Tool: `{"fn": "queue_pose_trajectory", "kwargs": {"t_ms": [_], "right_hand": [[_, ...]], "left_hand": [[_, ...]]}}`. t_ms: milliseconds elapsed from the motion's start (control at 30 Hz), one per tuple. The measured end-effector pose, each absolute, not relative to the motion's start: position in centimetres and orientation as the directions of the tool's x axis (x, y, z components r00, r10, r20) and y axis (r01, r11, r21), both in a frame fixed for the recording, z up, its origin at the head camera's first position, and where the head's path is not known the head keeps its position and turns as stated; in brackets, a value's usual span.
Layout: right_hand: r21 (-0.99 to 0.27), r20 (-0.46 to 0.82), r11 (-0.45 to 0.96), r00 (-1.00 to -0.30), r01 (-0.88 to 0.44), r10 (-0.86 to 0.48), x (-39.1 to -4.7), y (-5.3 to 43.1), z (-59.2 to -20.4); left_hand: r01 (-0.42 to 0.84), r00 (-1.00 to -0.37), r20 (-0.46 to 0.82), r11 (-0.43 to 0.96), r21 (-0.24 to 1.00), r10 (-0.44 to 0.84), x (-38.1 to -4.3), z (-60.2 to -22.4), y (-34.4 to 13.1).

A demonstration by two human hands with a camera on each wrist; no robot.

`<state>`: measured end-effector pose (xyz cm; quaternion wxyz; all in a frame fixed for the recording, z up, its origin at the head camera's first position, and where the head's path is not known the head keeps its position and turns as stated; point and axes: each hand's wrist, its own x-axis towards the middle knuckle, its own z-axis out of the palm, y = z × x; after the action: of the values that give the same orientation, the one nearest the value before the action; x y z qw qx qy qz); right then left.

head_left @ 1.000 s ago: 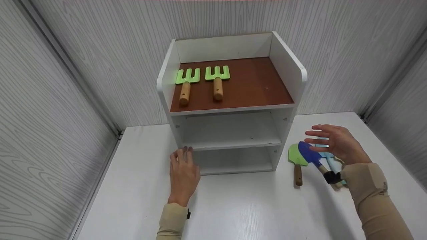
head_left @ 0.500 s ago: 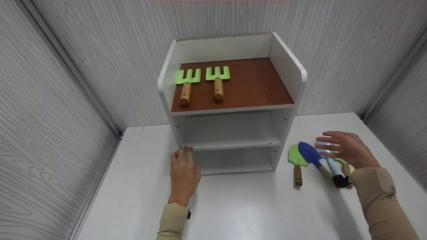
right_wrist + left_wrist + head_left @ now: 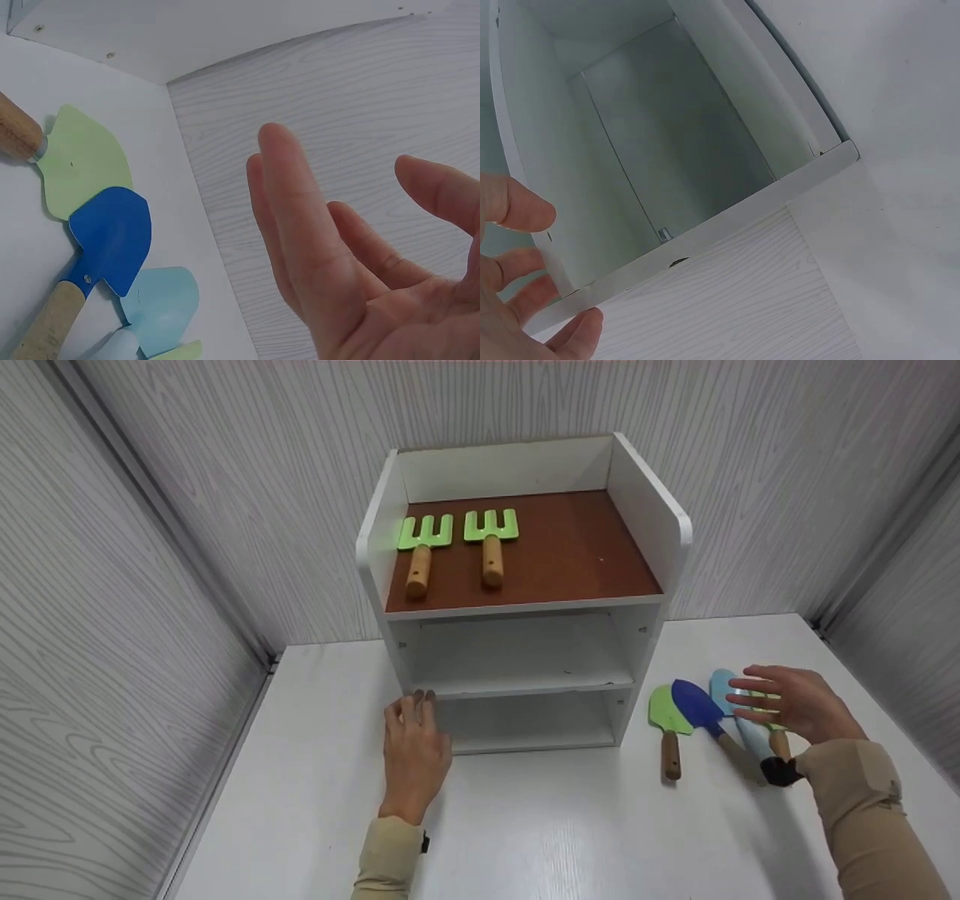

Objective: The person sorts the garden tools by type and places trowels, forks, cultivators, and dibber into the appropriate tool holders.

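At the front left edge of the white shelf unit (image 3: 651, 637), my left hand (image 3: 416, 757) grips the side panel near the middle board. Its bent fingers lie on both sides of that panel (image 3: 630, 277) in the left wrist view. My right hand (image 3: 806, 705) hovers with parted fingers over garden tools at the unit's right, holding nothing. There lie a green trowel (image 3: 667, 709) with a wooden handle, a blue trowel (image 3: 697, 706) and a light blue trowel (image 3: 161, 307). Another green tool (image 3: 778, 744) with a wooden handle is partly hidden by the right hand.
Two green hand forks, a left one (image 3: 420, 562) and a right one (image 3: 491, 551), lie on the unit's brown top board (image 3: 570, 540). Two white compartments are below. The white table (image 3: 540, 825) is bounded by wood-patterned walls (image 3: 135, 660).
My right hand has moved right and toward me above the tools, exposing more of the blue trowel and the light blue one. My left hand keeps its place on the shelf unit.
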<state>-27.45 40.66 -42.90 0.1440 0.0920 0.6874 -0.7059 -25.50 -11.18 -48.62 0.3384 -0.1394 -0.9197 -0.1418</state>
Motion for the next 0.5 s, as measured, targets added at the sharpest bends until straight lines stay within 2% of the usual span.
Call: {"fn": "queue_pose_trajectory", "kwargs": {"t_ms": [167,500], "right_hand": [[-0.952,-0.307,0.042,-0.949,0.304,-0.073,-27.2,41.1,-42.8],[-0.939,-0.338,-0.028,-0.937,0.342,-0.085,-26.9,42.5,-43.2]], "left_hand": [[0.359,-0.727,0.667,0.919,0.164,0.165,-25.5,-48.7,-11.2],[0.356,-0.704,0.688,0.925,0.131,0.174,-25.6,-48.9,-11.3]]}}
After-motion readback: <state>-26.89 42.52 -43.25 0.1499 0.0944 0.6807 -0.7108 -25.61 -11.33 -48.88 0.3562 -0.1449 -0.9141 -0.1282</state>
